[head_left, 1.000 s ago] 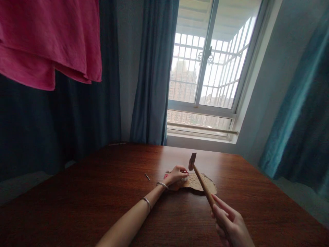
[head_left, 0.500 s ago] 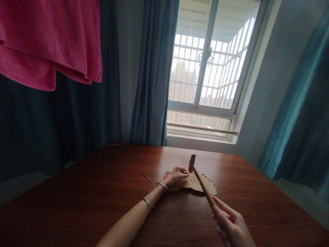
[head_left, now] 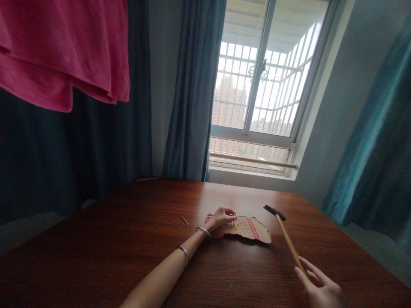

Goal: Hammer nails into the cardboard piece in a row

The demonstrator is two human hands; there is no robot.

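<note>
A flat tan cardboard piece (head_left: 247, 229) with rows of small holes and a pink stripe lies on the dark wooden table (head_left: 135, 239). My left hand (head_left: 221, 217) rests on its left end, fingertips pinched on something too small to make out. My right hand (head_left: 319, 288), at the lower right, grips the wooden handle of a small hammer (head_left: 282, 231). The dark hammer head is raised to the right of the cardboard, clear of it. Two bracelets sit on my left forearm.
A small dark nail (head_left: 184, 220) lies on the table left of the cardboard. Behind the table are a window (head_left: 257, 98), blue curtains (head_left: 189, 94) on both sides and a pink cloth (head_left: 64, 47) hanging at the upper left.
The hammer has swung to the right, away from my left hand and off the cardboard. My right hand has moved right and down. My left hand stays on the cardboard.
</note>
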